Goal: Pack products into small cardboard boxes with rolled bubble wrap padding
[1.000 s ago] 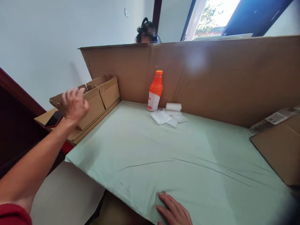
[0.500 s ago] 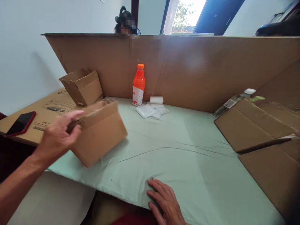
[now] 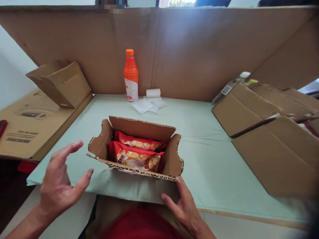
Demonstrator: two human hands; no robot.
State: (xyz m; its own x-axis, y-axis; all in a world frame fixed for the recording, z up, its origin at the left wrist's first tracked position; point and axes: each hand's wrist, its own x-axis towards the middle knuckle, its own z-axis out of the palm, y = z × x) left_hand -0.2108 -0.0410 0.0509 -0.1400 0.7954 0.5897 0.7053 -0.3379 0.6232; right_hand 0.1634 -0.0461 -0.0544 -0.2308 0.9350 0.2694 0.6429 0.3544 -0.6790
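Box (image 3: 142, 128) set down | ragged open flaps, red snack packs (image 3: 136, 159) inside | grip released: left hand (image 3: 59, 181), right hand (image 3: 183, 205)

Worktop (image 3: 199, 159): covered with a pale green cloth, lightly creased.

Cardboard screen (image 3: 199, 49): stands upright along the far edge and angles in at both ends. The top of another person's head (image 3: 109, 4) shows above it.

Orange bottle (image 3: 131, 76): upright, capped, white label, set against the screen.

White roll (image 3: 153, 92): just right of the bottle, with clear packets (image 3: 142, 106) lying flat in front of it.

Empty carton (image 3: 67, 84): far left, tilted, resting on a printed flat cardboard sheet (image 3: 30, 126) beside the cloth.

Flattened cartons (image 3: 281, 156): right side, overlapping.

Clear bottle (image 3: 231, 84): white cap, lying behind those cartons, partly hidden.
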